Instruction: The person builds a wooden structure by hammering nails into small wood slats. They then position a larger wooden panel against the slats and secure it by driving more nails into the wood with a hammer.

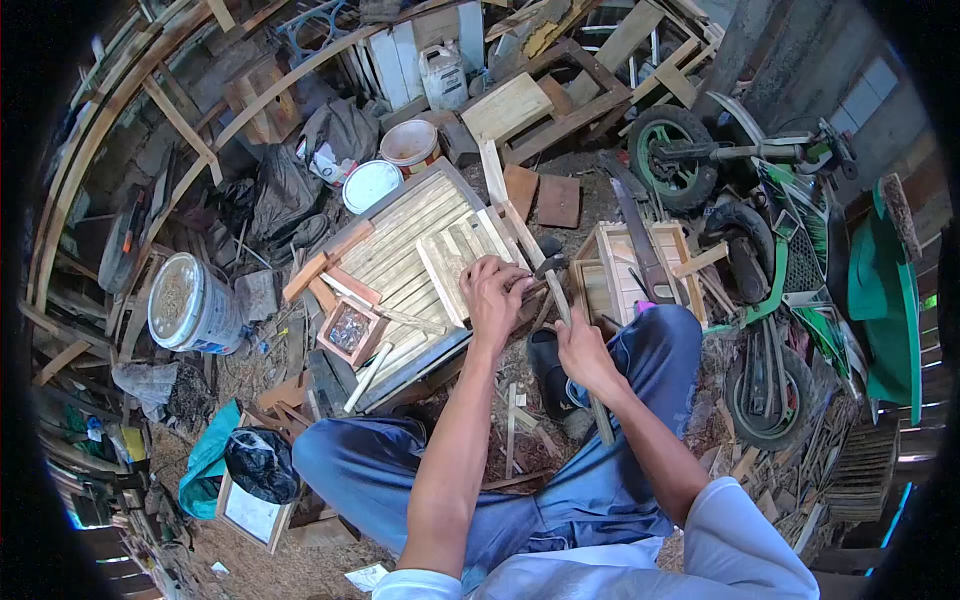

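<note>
My right hand (588, 352) is wrapped around the wooden handle of a hammer (601, 420). The hammer's dark head lies just beyond the fingertips of my left hand (492, 298). That left hand is closed, its fingers pressed together at the near right edge of a pale wooden panel (445, 262); whatever they pinch is too small to make out. Under the panel is a larger slatted wooden board (400, 232) with a dark frame. A small wooden box of nails (350, 328) sits on its left part, and a pale stick (368, 378) lies close by.
Right of my knees stand an open wooden box (625, 265) with a handsaw (640, 235) across it, and a small green motorbike (780, 270). Buckets (195, 305) stand at left. Wood scraps and shavings cover the floor around my crossed legs.
</note>
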Tool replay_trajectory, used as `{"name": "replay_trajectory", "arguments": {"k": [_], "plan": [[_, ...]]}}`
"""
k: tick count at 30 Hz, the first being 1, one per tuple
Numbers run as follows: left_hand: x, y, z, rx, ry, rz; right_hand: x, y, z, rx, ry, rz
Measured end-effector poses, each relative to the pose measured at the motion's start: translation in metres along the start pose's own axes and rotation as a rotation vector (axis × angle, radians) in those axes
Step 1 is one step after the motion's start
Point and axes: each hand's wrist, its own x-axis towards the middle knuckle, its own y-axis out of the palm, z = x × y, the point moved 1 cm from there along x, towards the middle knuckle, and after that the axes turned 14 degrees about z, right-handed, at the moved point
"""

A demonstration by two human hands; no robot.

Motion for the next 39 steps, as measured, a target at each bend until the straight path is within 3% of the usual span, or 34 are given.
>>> {"name": "replay_trajectory", "arguments": {"k": [6,16,33,36,39], "plan": [[-0.009,0.011,-0.024,0.06,-0.149,-0.113,-0.024,-0.02,0.041,0.015,-0.018,-0.074],[-0.015,0.041,-0.014,0.082,-0.111,-0.316,-0.015,-0.011,0.032,-0.015,-0.005,-0.041],[-0.015,0.06,-0.016,0.093,-0.154,-0.433,-0.01,-0.015,0.033,-0.121,-0.025,0.022],[-0.014,0.06,-0.016,0.094,-0.141,-0.449,-0.011,-0.011,0.036,-0.06,-0.074,-0.087],[-0.014,0.06,-0.016,0.096,-0.142,-0.427,-0.003,-0.011,0.027,-0.149,-0.054,-0.003]]}}
